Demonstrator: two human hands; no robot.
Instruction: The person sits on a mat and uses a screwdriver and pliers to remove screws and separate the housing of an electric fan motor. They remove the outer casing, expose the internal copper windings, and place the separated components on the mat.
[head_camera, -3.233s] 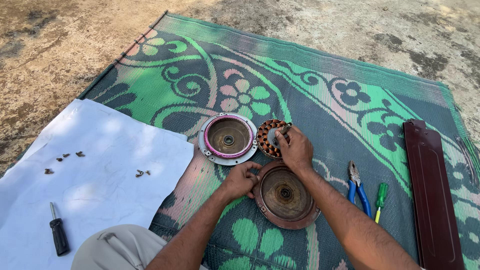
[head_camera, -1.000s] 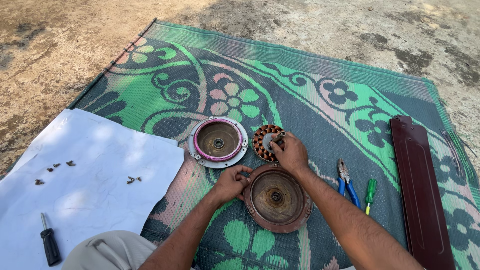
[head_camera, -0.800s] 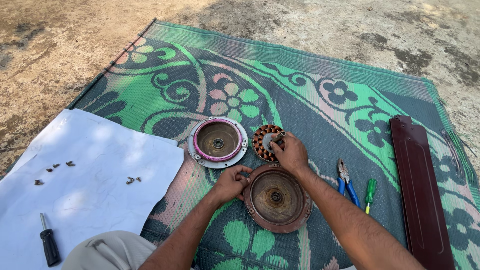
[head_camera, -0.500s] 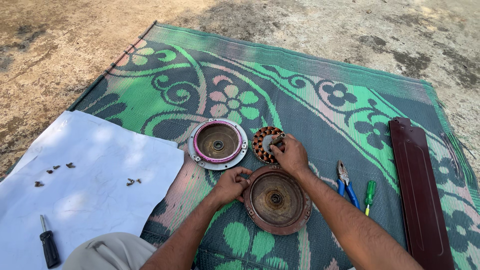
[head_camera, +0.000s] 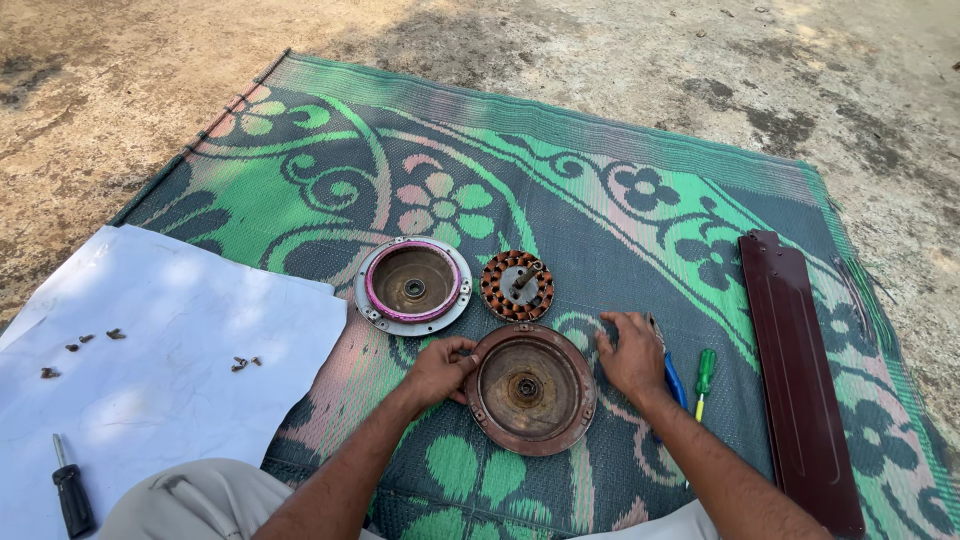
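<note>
the brown round cover (head_camera: 530, 388) lies flat on the green patterned mat (head_camera: 300, 180), right in front of the person, hollow side up. left hand (head_camera: 440, 370) is at the cover's left rim, fingers curled against the edge, touching it rather than clamped around it. right hand (head_camera: 632, 355) rests flat on the mat just right of the cover, fingers spread, grasping nothing, its far side lying over the blue-handled pliers (head_camera: 675, 380). a green-handled screwdriver (head_camera: 704, 372) sits just right of those. just beyond the cover stands the copper-wound stator (head_camera: 517, 285), and left of that a second round cover with a pink ring (head_camera: 413, 284). well right of the brown cover lies a long maroon blade (head_camera: 800, 375). well to its left, a white sheet (head_camera: 150, 380) carries small screws (head_camera: 243, 363) and a black-handled screwdriver (head_camera: 72, 495).
</note>
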